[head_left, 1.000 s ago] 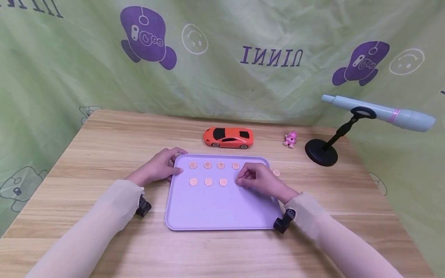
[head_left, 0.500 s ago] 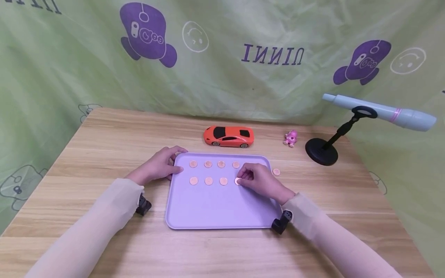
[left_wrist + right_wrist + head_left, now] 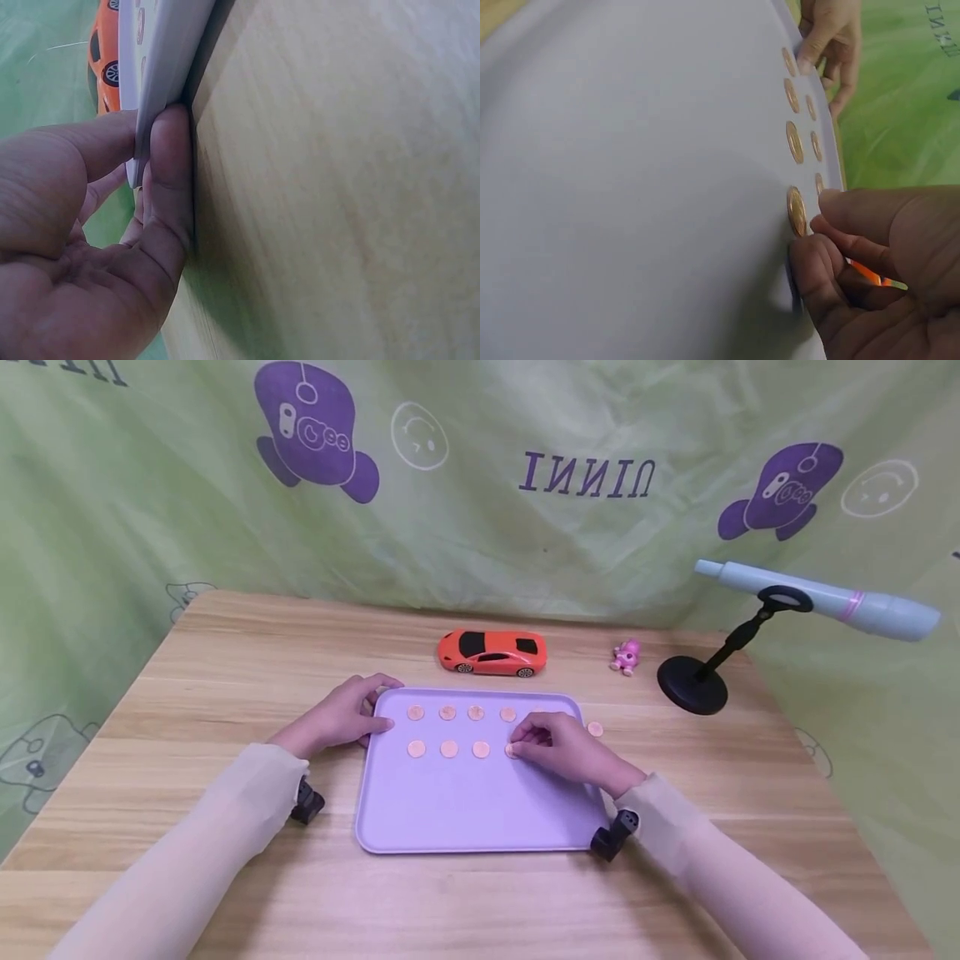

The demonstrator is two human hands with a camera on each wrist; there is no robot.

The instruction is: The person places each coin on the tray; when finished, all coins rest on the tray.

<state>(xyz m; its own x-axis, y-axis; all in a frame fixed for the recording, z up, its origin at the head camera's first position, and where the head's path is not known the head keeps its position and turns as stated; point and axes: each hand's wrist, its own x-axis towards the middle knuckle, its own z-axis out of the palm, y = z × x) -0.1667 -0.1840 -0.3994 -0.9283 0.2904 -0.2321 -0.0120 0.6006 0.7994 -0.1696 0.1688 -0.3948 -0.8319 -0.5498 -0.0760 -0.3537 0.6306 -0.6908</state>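
My left hand grips the left rim of a pale purple tray; in the left wrist view the thumb lies over the rim and a finger lies under it. Copper coins lie in two rows on the tray, such as this coin at the left of the near row. Over the tray's right part, the curled fingers of my right hand pinch the rightmost coin of the near row, low against the tray. In the head view the fingertips partly cover that coin.
One loose coin lies on the wooden table just right of the tray. Behind the tray are an orange toy car and a small pink figurine. A blue microphone rests on a black stand at the back right.
The right fingers shift slightly about the rightmost near-row coin, which showed more half a second ago and is partly covered now. The left hand keeps its hold on the tray.
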